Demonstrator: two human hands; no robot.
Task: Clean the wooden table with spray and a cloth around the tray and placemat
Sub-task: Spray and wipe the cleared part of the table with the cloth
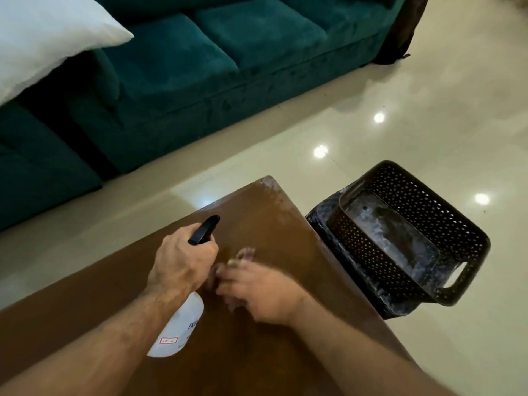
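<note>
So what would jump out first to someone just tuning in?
The left hand gripping a white spray bottle over the wooden table, with the blurred right hand beside it. Next, the black perforated basket off the table's right edge, and the teal sofa behind.

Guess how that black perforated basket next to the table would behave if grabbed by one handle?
The basket looks like thin perforated plastic, so it is probably light and may flex slightly. It already sits tilted by the wooden table, so a one-handle lift would likely swing it. The crinkled plastic liner inside might shift or slip out.
</note>
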